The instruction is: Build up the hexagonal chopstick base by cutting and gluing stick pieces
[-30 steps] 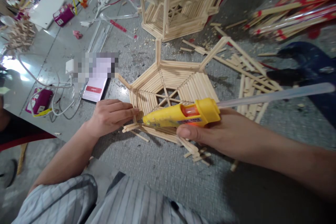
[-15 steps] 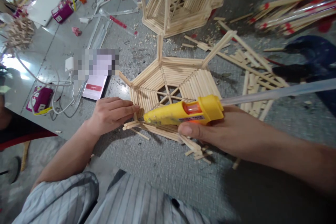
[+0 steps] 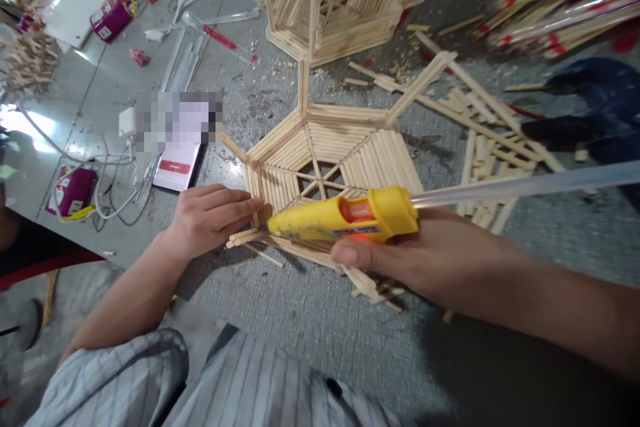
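Observation:
My right hand (image 3: 400, 253) is closed around a yellow hot glue gun (image 3: 320, 217), with a long clear glue stick (image 3: 530, 181) running out of its back end. The gun's nozzle points left, at the near-left corner of a hexagon-like frame (image 3: 345, 113) built of thin wooden sticks. At that corner my left hand (image 3: 215, 217) has its fingers together, gripping the frame's rim; the fingertips are close to the nozzle. Short stick posts stand up and outward from several corners, and a dark opening crossed by spokes shows in the centre.
A larger stick structure (image 3: 313, 47) stands behind. Loose sticks (image 3: 490, 140) are piled at right, below plastic-wrapped bundles (image 3: 565, 20). A phone (image 3: 183, 147), cables and purple boxes (image 3: 73, 190) occupy the left. A dark blue tool-like object (image 3: 595, 107) lies far right.
The view has shifted slightly, so most things sit a little further left. Both hands and the glue gun keep nearly the same place against the frame.

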The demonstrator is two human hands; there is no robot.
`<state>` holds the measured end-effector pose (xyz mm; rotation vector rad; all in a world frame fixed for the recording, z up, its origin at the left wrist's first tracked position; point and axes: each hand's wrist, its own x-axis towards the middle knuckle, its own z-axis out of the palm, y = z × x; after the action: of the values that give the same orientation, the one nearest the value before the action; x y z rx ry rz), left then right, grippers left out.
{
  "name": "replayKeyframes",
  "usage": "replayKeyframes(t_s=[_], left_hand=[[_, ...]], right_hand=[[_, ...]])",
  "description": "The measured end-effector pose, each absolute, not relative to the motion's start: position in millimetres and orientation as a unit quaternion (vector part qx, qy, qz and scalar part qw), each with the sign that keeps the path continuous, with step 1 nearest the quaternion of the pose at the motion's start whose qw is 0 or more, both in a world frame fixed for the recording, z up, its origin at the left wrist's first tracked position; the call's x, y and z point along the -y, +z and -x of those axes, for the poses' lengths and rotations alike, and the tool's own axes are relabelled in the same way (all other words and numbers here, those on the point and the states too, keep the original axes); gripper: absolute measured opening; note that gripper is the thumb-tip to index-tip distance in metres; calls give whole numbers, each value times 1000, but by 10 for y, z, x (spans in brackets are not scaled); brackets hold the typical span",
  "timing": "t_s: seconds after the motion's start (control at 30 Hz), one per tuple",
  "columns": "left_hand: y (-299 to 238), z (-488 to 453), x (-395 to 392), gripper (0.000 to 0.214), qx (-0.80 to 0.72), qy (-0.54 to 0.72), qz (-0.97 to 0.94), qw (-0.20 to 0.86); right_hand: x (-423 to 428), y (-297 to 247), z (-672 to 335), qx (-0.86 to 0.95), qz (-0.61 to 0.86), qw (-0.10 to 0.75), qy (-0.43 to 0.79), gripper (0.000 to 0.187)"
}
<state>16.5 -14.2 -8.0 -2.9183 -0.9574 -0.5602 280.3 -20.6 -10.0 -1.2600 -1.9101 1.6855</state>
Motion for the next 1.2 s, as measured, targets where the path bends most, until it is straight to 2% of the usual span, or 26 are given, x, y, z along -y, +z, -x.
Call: replayKeyframes(t_s=[0.2, 0.43, 1.2], left_hand=[[-83, -158, 136, 14, 302, -186, 935, 0], [-73, -168, 140, 13, 316, -175, 933, 2], [-80, -159, 134, 13, 317, -173, 933, -5]], right_hand=[[222, -98, -2794, 672, 426, 164, 583, 42], [224, -89, -2777, 653, 418, 189, 603, 37], [228, -88, -2780, 637, 415, 193, 620, 35]])
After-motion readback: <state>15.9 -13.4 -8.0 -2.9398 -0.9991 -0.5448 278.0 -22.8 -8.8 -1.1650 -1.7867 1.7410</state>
